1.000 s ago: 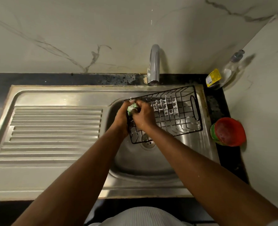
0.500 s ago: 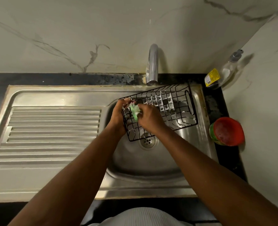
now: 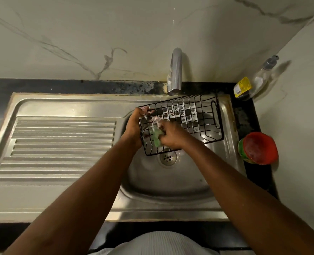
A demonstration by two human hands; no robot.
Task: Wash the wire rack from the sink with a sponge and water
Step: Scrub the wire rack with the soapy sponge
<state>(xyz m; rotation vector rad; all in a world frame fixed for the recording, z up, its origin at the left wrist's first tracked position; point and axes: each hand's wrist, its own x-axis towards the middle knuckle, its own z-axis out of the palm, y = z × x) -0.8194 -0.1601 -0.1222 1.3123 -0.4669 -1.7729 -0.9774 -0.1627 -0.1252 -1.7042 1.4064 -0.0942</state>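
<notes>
- Head view looks straight down on your two bare forearms reaching over a stainless steel sink (image 3: 224,162) set into a dark table (image 3: 248,118).
- Your left hand (image 3: 134,126) grips the left end of the black wire rack (image 3: 198,122), fingers curled over its upper left corner.
- You hold the wire rack tilted above the sink bowl: its near left corner hangs over the drain (image 3: 168,157), and its far right end, with the oval handle loop, sits by the sink's right rim.
- Your right hand (image 3: 171,135) is clenched around a green sponge (image 3: 157,138) and presses it against the rack's wires at the left end, just beside your left hand.
- Soap film and foam fill many grid cells in the rack's middle section.
- Tap (image 3: 175,70) stands behind the rack, spout end just above its far edge. You cannot tell from this view whether water is running.
- Ribbed draining board (image 3: 60,144) lies to the left of the bowl.
- Clear pump bottle (image 3: 253,81) with a yellow label leans in the far right corner of the table.
- Red and green tub (image 3: 258,148) lies on the table right of the sink, well apart from the rack.
</notes>
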